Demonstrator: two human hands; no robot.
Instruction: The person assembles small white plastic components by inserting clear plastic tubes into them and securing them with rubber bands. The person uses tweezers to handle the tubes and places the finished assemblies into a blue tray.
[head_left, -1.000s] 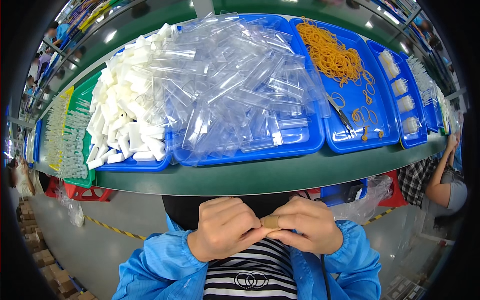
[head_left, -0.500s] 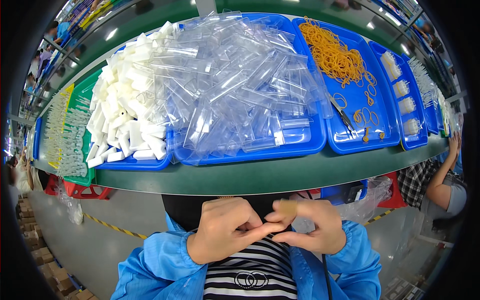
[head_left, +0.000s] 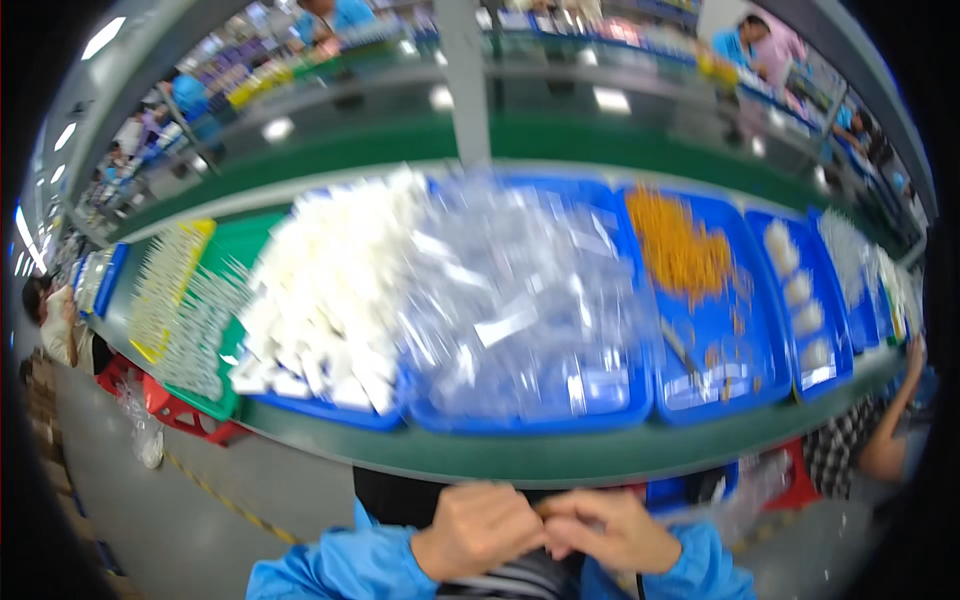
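Left hand (head_left: 487, 530) and right hand (head_left: 620, 532) meet, fingers bunched, before the tabletop (head_left: 520, 458); pinching something or not, I cannot tell. On the tabletop, a tray (head_left: 540, 426) holds clear sleeves (head_left: 515, 290), likely light, slippery; best held by edges.

From the person's head, a wide fisheye looks forward and down across the green bench (head_left: 560, 455) — left hand (head_left: 487, 530) and right hand (head_left: 618, 532) near at six o'clock, a grey post (head_left: 464, 90) farther off at twelve.
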